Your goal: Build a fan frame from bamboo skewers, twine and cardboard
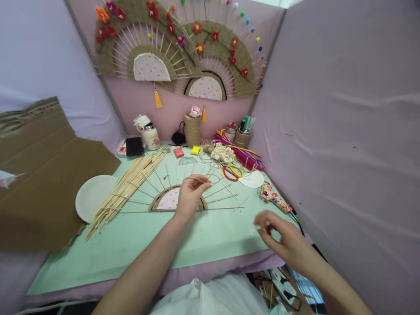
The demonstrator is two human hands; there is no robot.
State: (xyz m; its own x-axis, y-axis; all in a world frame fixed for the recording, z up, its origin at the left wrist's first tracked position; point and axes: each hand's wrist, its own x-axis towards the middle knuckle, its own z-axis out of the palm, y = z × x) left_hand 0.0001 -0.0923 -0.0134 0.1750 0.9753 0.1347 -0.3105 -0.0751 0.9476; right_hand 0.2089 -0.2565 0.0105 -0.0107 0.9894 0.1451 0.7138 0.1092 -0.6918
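Note:
My left hand [190,197] is closed in a pinch on a thin loop of twine [215,178], above a half-round fan [168,199] lying on the table. The fan's middle is white with pink dots, edged in brown cardboard, and thin sticks spread out from it; my hand hides part of its right side. To the right, my right hand [278,232] hovers over the table's front edge, thumb and fingers curled together and slightly blurred. A faint pale bit shows at its fingertips, too small to name.
A bundle of bamboo sticks [131,186] and a paper plate [93,197] lie left, beside a large cardboard sheet [55,175]. Scissors [232,172], pipe cleaners [244,151] and a patterned glue gun [274,197] are right. Finished fans [218,33] hang behind a twine spool [192,130].

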